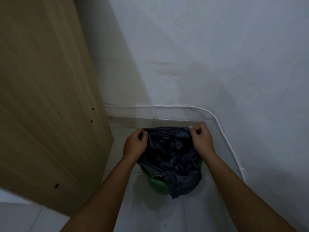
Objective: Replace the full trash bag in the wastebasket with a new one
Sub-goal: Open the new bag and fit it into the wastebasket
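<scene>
Trash bag: a black bag (168,154) of thin, crinkled plastic sits in the wastebasket near the far wall, its mouth pulled wide at the far edge. Its folds sag inward, and one loose flap hangs over the near right side of the rim.
Wastebasket: a round green plastic basket (156,183) with a lattice-patterned wall stands on the floor, mostly hidden by the bag; only its near left side and a sliver at the right show.
Left hand: the left hand (135,142) is at the far left of the bag's mouth, back of the hand up, fingers curled tight and pinching the plastic edge.
Right hand: the right hand (200,139) mirrors it at the far right of the mouth, fingers curled and pinching the edge, knuckles close to the skirting.
Arms: both bare forearms reach in from the near edge, angled toward each other.
Floor: pale, smooth tiles (147,213) with faint joints.
Wall: a dull white painted wall (217,56) with faint smudges.
Cable: a thin white cable (222,124) is clipped along the wall, running level on the far side and then curving toward the near right.
Board: a large tan wood-grain panel (46,97) with small dark holes stands at the left.
</scene>
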